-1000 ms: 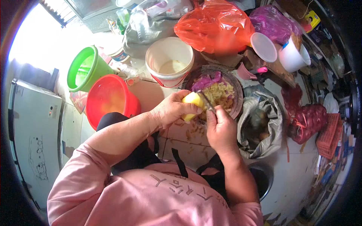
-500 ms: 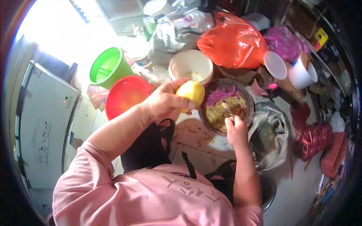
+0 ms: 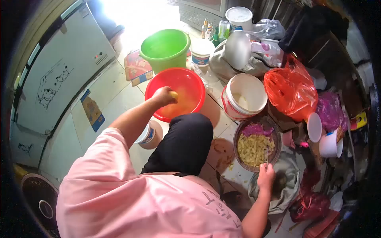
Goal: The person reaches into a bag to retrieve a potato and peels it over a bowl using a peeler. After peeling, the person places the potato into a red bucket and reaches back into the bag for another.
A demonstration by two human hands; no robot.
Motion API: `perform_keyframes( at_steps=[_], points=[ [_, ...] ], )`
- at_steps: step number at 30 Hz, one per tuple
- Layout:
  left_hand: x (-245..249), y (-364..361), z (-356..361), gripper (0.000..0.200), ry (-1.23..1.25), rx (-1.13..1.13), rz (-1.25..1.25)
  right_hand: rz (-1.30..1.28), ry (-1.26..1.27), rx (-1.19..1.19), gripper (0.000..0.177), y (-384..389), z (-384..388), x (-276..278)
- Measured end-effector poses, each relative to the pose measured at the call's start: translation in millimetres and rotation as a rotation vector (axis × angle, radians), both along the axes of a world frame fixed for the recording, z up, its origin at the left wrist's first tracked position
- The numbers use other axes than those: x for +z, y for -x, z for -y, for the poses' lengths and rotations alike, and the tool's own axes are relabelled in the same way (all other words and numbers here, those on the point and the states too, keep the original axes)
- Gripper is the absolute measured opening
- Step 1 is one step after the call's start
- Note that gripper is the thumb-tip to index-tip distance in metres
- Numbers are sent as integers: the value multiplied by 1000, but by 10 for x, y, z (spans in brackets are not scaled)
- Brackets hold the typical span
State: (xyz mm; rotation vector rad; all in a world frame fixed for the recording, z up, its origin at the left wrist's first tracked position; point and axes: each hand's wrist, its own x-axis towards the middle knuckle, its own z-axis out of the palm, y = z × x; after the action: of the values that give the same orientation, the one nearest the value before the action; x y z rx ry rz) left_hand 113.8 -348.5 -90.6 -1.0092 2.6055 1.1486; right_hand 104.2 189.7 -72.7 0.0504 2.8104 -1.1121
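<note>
My left hand (image 3: pixel 162 96) is over the red basin (image 3: pixel 149 86), its fingers wrapped round a yellow peeled potato (image 3: pixel 174 95), mostly hidden by the hand. The basin holds yellowish liquid. On the right, my right hand (image 3: pixel 266 176) grips a metal peeler (image 3: pixel 267 154) by its handle. Its head is above a dark round bowl (image 3: pixel 278 147) full of pale peelings (image 3: pixel 254 148), with a pink-purple piece of plastic (image 3: pixel 256 129) at the far side.
Behind the basin stands a green tub (image 3: pixel 166 59). A white bucket (image 3: pixel 228 97) with something pale inside is between basin and bowl. Past it lie an orange bag (image 3: pixel 291 91) and a grey sack (image 3: pixel 287 174). A white chest freezer (image 3: pixel 67 51) borders the left.
My left hand has moved the potato away from beside the bowl, leftward to the red basin. The view has turned left. My right hand keeps hold of the peeler by the bowl.
</note>
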Motion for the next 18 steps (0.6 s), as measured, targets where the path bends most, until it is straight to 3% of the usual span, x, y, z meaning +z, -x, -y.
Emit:
perform_keyframes(
  at_steps=[3, 5, 7, 9, 11, 13, 15, 18],
  points=[
    [-99, -98, -55, 45, 186, -220, 110, 59, -74, 4, 25, -43, -51, -49],
    [-169, -134, -92, 46, 169, 11, 142, 88, -39, 3, 22, -83, -68, -69],
    [-244, -100, 18, 45, 189, -13, 129, 41, -51, 50, 21, -136, -57, -18],
    [-301, -35, 173, 40, 207, 44, -24, 131, 6, 6, 20, -155, -104, -57],
    [-324, 55, 322, 36, 73, 121, -236, 139, 56, 13, 19, -142, -214, -108],
    [173, 163, 179, 36, -268, 210, -331, 213, 68, -31, 19, -78, -337, -44],
    [548, 299, 4, 36, -320, 113, -440, 215, 183, -41, 21, -4, -483, 122],
    [1196, 468, -579, 32, -502, -133, -494, 215, -90, 4, 25, 33, -626, 681]
  ],
)
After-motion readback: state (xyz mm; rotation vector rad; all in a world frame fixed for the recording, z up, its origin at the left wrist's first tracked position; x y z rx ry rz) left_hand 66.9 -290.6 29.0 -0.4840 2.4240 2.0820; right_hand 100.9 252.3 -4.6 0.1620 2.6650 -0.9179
